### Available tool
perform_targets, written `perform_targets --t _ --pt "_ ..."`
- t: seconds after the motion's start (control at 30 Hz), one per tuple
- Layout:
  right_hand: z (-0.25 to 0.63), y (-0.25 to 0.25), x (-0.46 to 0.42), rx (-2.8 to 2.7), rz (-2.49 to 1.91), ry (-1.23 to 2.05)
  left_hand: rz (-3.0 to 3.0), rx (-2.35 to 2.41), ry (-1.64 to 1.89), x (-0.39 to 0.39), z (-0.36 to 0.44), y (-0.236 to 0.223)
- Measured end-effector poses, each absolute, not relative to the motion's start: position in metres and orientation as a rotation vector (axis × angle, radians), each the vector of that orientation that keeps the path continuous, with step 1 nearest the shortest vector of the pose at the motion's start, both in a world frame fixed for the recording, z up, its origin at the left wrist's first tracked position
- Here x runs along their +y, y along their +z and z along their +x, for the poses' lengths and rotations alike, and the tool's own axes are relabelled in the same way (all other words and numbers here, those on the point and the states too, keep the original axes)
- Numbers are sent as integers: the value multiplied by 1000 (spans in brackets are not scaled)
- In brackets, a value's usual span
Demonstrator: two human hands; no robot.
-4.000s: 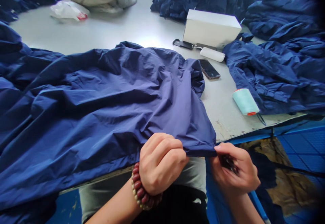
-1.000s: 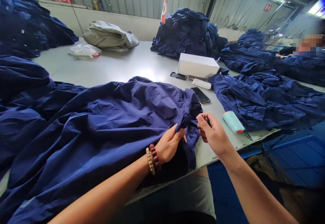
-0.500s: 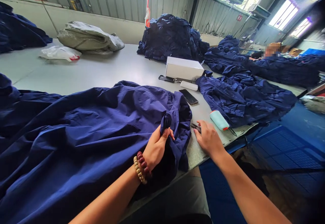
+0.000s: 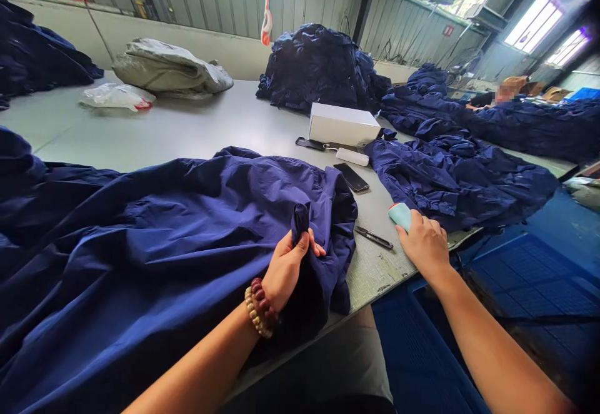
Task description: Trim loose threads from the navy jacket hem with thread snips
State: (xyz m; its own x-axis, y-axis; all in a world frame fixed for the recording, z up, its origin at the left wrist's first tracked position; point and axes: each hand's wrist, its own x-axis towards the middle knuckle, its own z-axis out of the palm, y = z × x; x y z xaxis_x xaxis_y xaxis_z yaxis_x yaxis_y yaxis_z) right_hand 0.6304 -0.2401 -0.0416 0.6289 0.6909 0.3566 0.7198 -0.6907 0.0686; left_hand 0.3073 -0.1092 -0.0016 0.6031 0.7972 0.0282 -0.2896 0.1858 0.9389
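Observation:
A large navy blue garment (image 4: 187,214) lies spread across the near left of the table. My left hand (image 4: 287,267), with two beaded bracelets at its wrist, is closed around a bunched fold of this garment, whose end sticks up above the thumb. Over at the right, my right hand (image 4: 424,242) is wrapped around a pale teal spool (image 4: 399,215) with a red-orange end; the hand covers much of it. Between the garment and that hand, a slim dark pair of thread snips (image 4: 374,237) rests loose on the table.
Beyond the garment are a phone (image 4: 351,177), a white power bank (image 4: 352,157) and a white box (image 4: 344,125). Navy garments are heaped behind (image 4: 323,70) and at right (image 4: 459,176). Blue crates (image 4: 529,276) stand below the table edge. A person sits far right.
My right hand has let go of the dark snips, leaving them on the table, and moved right onto the teal spool. My left hand keeps its hold on the garment.

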Motion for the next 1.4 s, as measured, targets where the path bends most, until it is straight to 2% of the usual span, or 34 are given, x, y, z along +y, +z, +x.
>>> perform_targets --t 0.2,0.33,0.4,0.5,0.6,0.8,1.1,1.4 --pt "621 -41 -234 -1286 -2608 -481 1198 613 823 -106 310 -12" --pt "596 -20 -225 -1249 -2301 -226 1224 671 837 -105 311 -11" --pt "574 -4 -219 -1145 -2071 90 1194 680 872 -106 310 -6" --pt "533 20 -210 -976 -1557 771 1138 698 930 -106 307 1" --pt "497 38 -194 -817 -1192 1119 1182 729 974 -103 301 4" --pt "464 45 -135 -839 -881 1316 1223 832 1014 -78 301 -11" --pt "456 -10 -36 -737 -762 1462 1111 880 1162 -23 299 -19" --pt "470 -21 -31 -697 -789 1481 1264 711 1072 1 311 -10"
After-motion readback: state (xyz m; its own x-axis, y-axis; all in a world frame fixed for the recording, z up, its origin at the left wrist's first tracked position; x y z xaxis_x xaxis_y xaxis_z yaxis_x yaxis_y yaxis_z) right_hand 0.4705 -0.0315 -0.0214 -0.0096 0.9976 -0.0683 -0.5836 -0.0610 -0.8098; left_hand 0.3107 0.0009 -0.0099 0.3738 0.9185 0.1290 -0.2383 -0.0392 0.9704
